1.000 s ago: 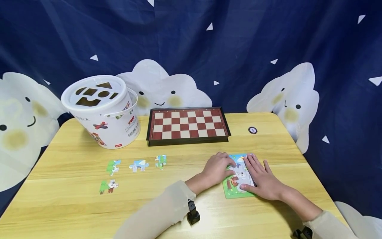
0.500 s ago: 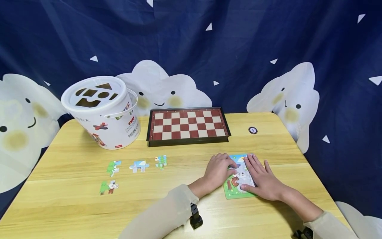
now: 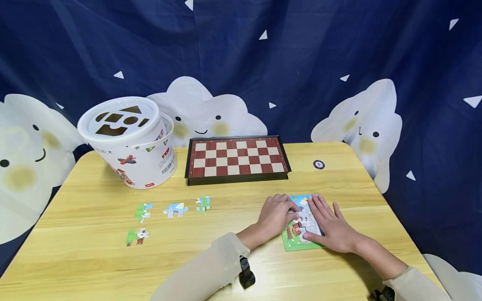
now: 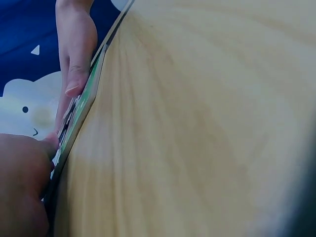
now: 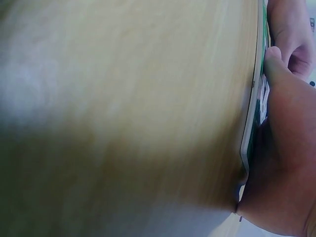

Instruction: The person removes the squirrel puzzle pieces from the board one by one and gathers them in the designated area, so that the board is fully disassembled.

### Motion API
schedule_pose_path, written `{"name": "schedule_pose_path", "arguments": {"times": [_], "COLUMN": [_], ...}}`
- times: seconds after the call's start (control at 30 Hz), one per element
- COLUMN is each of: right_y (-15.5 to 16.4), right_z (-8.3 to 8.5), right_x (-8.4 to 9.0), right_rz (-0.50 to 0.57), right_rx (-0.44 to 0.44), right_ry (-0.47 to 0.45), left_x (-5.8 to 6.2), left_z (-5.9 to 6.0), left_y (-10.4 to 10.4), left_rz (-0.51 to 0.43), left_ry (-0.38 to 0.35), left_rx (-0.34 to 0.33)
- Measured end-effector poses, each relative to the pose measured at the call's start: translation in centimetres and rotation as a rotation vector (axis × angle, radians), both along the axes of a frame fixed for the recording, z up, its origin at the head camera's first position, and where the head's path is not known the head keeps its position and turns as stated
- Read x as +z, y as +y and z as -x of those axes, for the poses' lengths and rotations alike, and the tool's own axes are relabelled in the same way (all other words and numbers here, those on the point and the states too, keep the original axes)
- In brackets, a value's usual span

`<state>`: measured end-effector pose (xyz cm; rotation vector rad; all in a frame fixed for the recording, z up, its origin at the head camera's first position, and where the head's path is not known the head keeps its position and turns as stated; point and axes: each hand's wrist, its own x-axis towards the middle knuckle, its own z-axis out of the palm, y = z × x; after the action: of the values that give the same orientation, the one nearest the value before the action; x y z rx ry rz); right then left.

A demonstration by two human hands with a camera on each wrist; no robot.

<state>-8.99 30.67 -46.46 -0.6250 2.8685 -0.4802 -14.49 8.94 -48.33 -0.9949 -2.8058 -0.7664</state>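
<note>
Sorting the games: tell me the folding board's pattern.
Red-brown and cream checks on the dark-framed board; head view.

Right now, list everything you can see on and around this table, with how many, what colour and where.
wooden table: one, light yellow wood, fills the foreground.
white plastic shape-sorter bucket: one, white with dark shape holes in the lid, far left.
folding chessboard: one, red and cream squares in a dark frame, far centre.
small round disc: one, dark with a pale centre, far right.
loose jigsaw pieces: four, green, blue and white, left of centre.
green-bordered jigsaw board: one, picture partly covered, under both hands.
cloud-print curtain: one, navy with white clouds, behind.
left hand: fingers curled, pressing on the board.
right hand: flat on the board.
</note>
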Motion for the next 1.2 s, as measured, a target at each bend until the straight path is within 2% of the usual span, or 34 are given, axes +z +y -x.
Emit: {"name": "schedule_pose_path", "arguments": {"times": [0.37,0.6,0.77,0.97,1.2], "right_y": [0.0,0.0,0.0,-0.1,0.0], "right_z": [0.0,0.0,0.0,0.0,0.0], "right_x": [-0.1,0.2,0.0,-0.1,-0.2], "right_rz": [-0.007,-0.007,-0.006,-0.010,-0.015], "right_rx": [-0.009,-0.006,-0.005,-0.007,-0.012], "right_ry": [-0.021,-0.011,-0.010,-0.016,-0.013], "left_x": [-0.1,-0.1,0.3,1.0,2.1], "left_z": [0.0,0.0,0.0,0.0,0.0], "left_y": [-0.1,0.1,-0.2,-1.7,-5.0], "left_rz": [0.001,-0.027,-0.051,-0.095,-0.165], "left_ry": [0.030,0.017,0.005,-0.010,-0.038], "left_rx": [-0.021,-0.003,-0.013,-0.034,-0.040]}}
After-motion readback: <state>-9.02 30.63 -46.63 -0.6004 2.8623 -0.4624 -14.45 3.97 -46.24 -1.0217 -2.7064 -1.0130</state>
